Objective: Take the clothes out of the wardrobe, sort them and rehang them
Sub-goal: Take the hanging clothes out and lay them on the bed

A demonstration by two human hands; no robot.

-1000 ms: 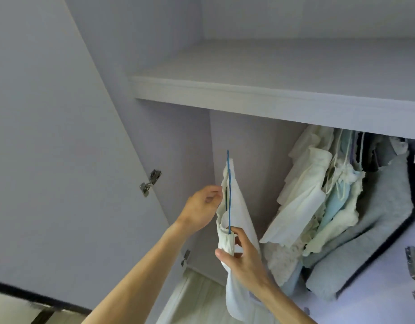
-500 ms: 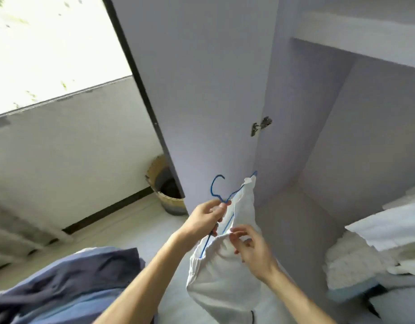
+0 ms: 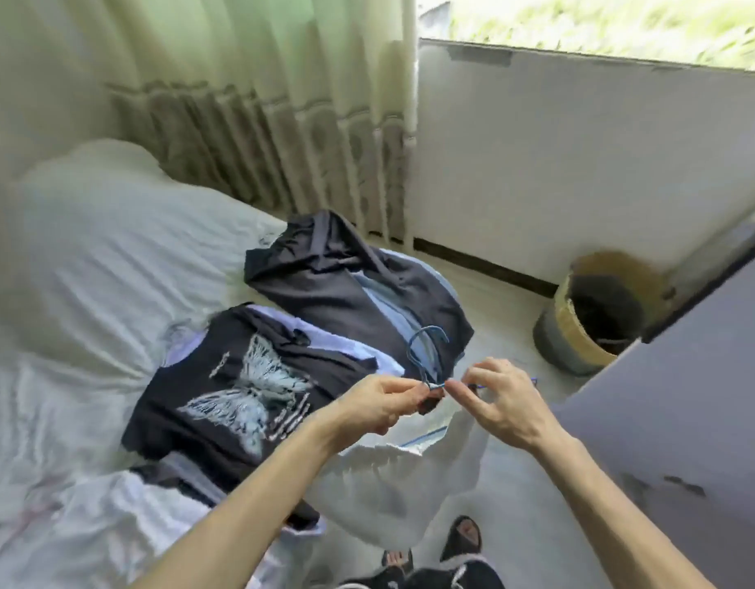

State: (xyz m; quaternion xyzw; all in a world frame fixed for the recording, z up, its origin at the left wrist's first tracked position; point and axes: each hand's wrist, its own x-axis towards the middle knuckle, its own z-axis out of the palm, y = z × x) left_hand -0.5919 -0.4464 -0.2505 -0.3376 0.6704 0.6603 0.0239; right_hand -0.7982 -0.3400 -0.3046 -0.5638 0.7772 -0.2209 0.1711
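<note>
I hold a white garment (image 3: 393, 474) on a blue wire hanger (image 3: 424, 350) over the edge of the bed. My left hand (image 3: 380, 401) pinches the hanger at its neck, just below the hook. My right hand (image 3: 501, 403) pinches the hanger wire right beside it, fingertips almost touching the left ones. The white cloth hangs down under both hands. On the bed lie a black T-shirt with a pale butterfly print (image 3: 244, 388) and a dark navy garment (image 3: 350, 282) over light blue cloth.
The white bed (image 3: 91, 257) fills the left. A woven basket (image 3: 596, 312) stands on the floor by the wall at right. The wardrobe door (image 3: 686, 427) juts in at lower right. Curtains (image 3: 248, 99) hang behind. My feet in dark sandals (image 3: 460, 542) show below.
My view has swung left from the wardrobe interior to the bed. Both hands carried the white garment on its blue hanger out of the wardrobe and now hold it over the bed's edge.
</note>
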